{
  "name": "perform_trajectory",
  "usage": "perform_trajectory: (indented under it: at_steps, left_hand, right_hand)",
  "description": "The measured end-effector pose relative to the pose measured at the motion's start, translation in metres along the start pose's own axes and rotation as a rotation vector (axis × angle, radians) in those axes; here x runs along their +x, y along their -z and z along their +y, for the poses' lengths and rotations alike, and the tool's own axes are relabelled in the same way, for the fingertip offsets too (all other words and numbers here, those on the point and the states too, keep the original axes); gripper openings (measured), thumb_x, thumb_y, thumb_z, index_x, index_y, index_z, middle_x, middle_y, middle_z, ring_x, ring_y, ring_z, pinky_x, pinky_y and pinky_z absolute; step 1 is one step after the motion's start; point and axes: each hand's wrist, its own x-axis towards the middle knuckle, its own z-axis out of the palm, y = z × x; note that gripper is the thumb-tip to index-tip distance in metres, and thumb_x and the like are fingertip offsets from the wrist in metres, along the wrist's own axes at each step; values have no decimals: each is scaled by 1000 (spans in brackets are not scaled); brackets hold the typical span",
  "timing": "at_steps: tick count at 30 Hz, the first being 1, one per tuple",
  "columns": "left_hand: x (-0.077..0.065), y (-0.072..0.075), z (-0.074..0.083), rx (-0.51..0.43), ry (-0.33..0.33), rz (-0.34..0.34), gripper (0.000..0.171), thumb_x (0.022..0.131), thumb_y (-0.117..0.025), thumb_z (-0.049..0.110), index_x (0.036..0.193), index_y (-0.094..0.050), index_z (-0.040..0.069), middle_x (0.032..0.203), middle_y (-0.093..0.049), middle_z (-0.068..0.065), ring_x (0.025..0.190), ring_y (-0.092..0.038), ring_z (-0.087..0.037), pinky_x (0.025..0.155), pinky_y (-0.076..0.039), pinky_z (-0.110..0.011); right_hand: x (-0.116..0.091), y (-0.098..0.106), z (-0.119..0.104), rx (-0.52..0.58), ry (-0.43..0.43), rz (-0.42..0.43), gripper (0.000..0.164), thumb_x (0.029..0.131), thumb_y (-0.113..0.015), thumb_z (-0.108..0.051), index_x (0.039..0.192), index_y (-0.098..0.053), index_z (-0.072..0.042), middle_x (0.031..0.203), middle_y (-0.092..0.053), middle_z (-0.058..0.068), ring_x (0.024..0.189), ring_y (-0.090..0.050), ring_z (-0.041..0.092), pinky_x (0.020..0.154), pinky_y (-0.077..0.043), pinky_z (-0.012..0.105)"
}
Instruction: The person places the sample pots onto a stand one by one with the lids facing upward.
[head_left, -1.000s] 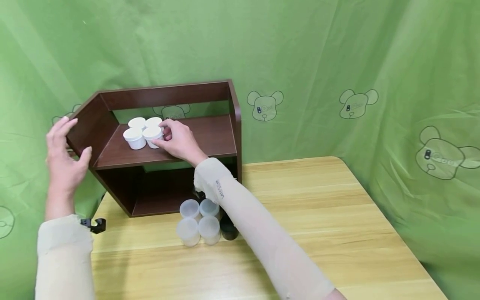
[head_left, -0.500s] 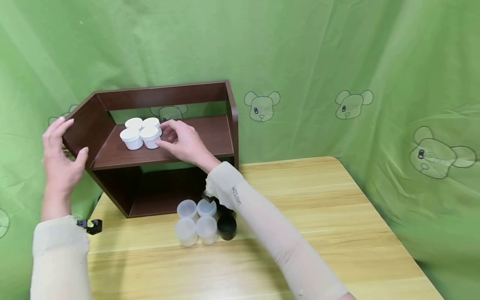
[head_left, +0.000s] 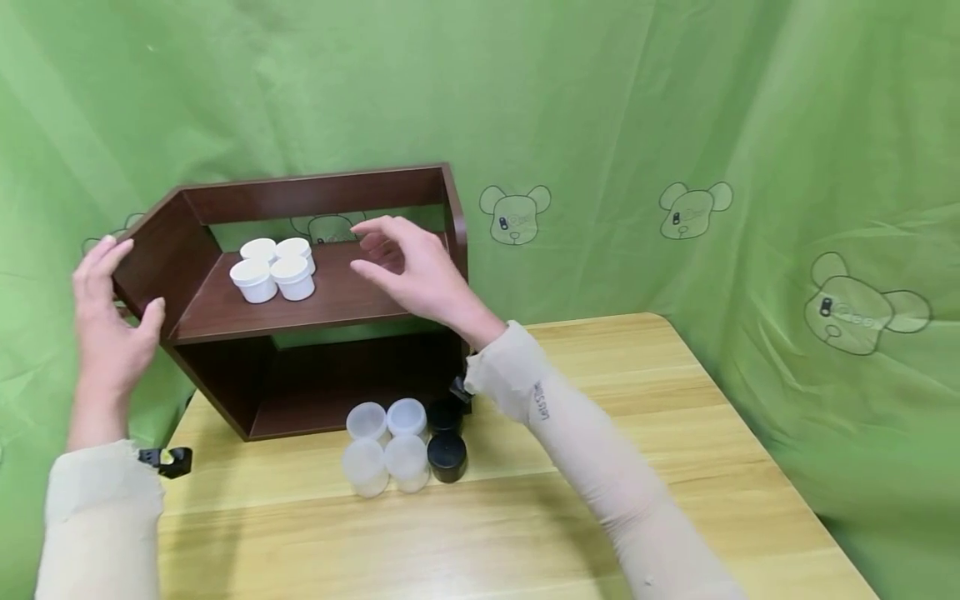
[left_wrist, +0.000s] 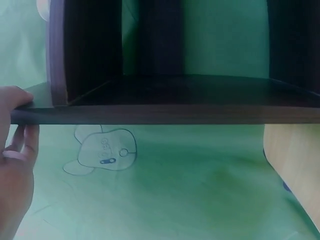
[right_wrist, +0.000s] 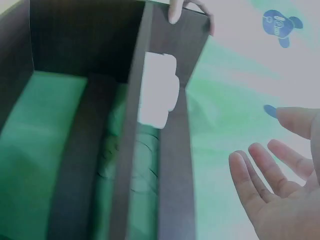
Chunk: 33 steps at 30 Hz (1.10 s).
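Note:
Several white lidded jars [head_left: 293, 279] stand close together at the left of the upper board of a dark brown desktop shelf [head_left: 337, 308]. My left hand [head_left: 108, 342] grips the shelf's left side panel, and the left wrist view shows the thumb on one face and fingers [left_wrist: 31, 142] on the other. To the right of the jars my right hand [head_left: 420, 271] hovers over the upper board, holding nothing, its fingers loosely bent and spread. The right wrist view has this hand [right_wrist: 280, 195] apart from the jars [right_wrist: 159, 92], which look washed out there.
On the wooden table [head_left: 600, 417], in front of the shelf, several translucent cups [head_left: 366, 468] stand in a cluster. Two black jars [head_left: 447, 458] stand at their right side, beneath the right forearm. A green curtain [head_left: 585, 100] hangs behind and around the table.
My right hand has let go of the front right white jar and moved away to the right. The left hand keeps its grip on the side panel. The head view has shifted slightly.

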Motion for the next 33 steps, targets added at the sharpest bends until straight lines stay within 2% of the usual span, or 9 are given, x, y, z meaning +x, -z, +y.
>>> perform_trajectory:
  at_steps: [2,3,6,10,12,14,20,25,33]
  left_hand:
    - [0,1,2,13,11,-6,74,87,-61,-11,154,-48,18,166,-31,5,152,-30,-11,112,-37,-15]
    - [-1,1,4,31,23,-6,75,88,-60,-10,155,-47,19,167,-30,6,152,-29,-11,109,-39,-14]
    - [-3,0,12,107,51,24,73,89,-61,-4,156,-45,23,168,-28,7,154,-28,-14,114,-40,-26]
    - [-6,-7,26,233,-22,133,65,91,-65,14,153,-47,25,169,-30,1,149,-36,-35,119,-33,-54]
    - [-9,-12,35,281,-80,184,61,91,-65,24,151,-50,25,167,-34,-1,139,-41,-46,109,-36,-60]
    - [-13,-17,44,308,-120,220,59,91,-64,30,149,-52,24,166,-38,-1,133,-42,-49,104,-37,-62]
    - [-29,-32,66,287,-173,296,55,90,-62,35,143,-58,23,160,-46,0,137,-43,-42,114,-34,-55]
    - [-44,-48,80,243,-262,246,55,88,-64,36,142,-60,22,155,-51,0,127,-49,-42,108,-39,-49]
    - [-82,-74,80,105,-432,29,58,91,-64,40,142,-61,11,148,-57,-13,121,-53,-42,111,-30,-17]
  right_hand:
    - [-4,12,-2,-15,35,23,40,98,-73,-19,135,-64,-9,116,-69,6,107,-67,17,94,-53,20]
    - [-6,18,-4,-21,47,33,40,98,-73,-19,135,-64,-9,116,-69,6,107,-67,17,95,-53,20]
    - [-11,37,-6,-28,70,63,40,97,-73,-17,136,-64,-9,117,-68,7,107,-67,17,95,-55,24]
    - [-14,60,-3,-4,67,103,40,97,-73,-14,136,-64,-9,123,-68,8,109,-66,17,97,-56,31]
    - [-15,69,1,3,61,124,40,97,-73,-13,136,-65,-9,125,-67,9,110,-65,17,98,-56,32]
    - [-16,77,5,-3,53,144,40,97,-73,-13,136,-65,-9,126,-67,10,111,-65,18,99,-55,32]
    - [-17,89,19,-31,45,163,39,97,-73,-15,135,-66,-8,125,-68,10,112,-65,21,100,-54,33]
    - [-17,92,31,-43,41,167,39,98,-72,-16,136,-65,-8,123,-68,9,116,-63,21,103,-52,29]
    - [-19,92,55,-51,73,136,46,99,-71,-21,143,-61,-11,136,-64,8,130,-57,21,114,-44,32]
